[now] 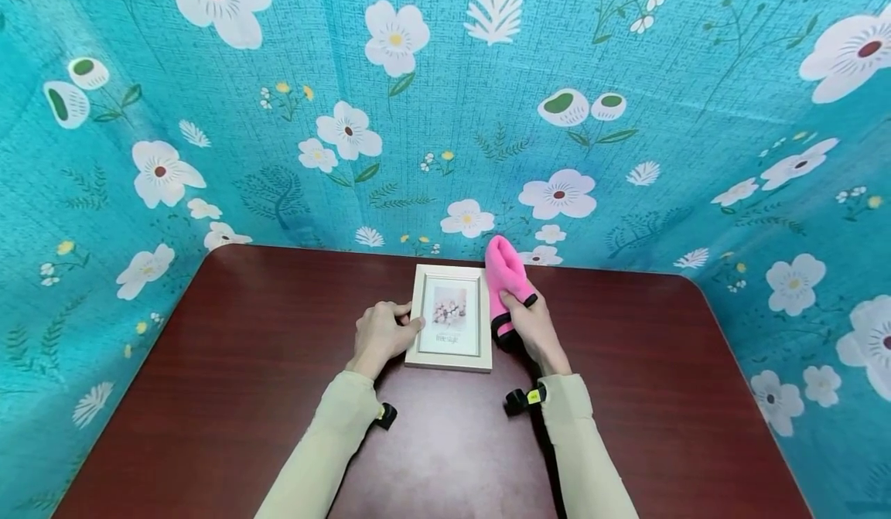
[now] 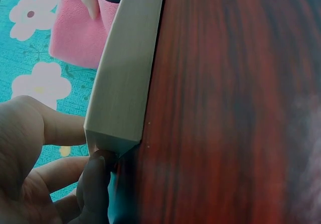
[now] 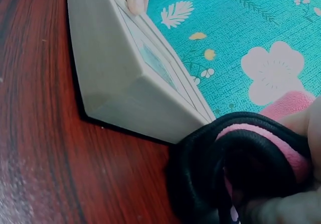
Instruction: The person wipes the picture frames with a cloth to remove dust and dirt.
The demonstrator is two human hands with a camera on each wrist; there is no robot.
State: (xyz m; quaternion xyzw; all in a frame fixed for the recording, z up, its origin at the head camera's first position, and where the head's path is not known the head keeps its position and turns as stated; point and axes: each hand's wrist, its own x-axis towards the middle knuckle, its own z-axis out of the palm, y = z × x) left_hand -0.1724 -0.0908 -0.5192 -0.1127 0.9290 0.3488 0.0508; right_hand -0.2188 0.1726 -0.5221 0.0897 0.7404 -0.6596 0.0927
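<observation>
A cream picture frame (image 1: 448, 362) with a small flower picture lies on the table in the head view. My left hand (image 1: 379, 336) grips its left side, the thumb on the front and the other fingers at the outer edge. In my right hand (image 1: 532, 326) is a folded pink cloth (image 1: 506, 271) with black edging, held against the frame's right side. The left wrist view shows the pale frame edge (image 2: 123, 68) between thumb and fingers. In the right wrist view, the cloth's rolled black trim (image 3: 195, 163) touches the frame's corner area.
The dark red-brown wooden table (image 1: 264, 395) spreads out on both sides. A turquoise flowered cloth (image 1: 431, 63) hangs behind it and along both sides. Each wrist carries a small black camera, the right one (image 1: 517, 401) just above the table.
</observation>
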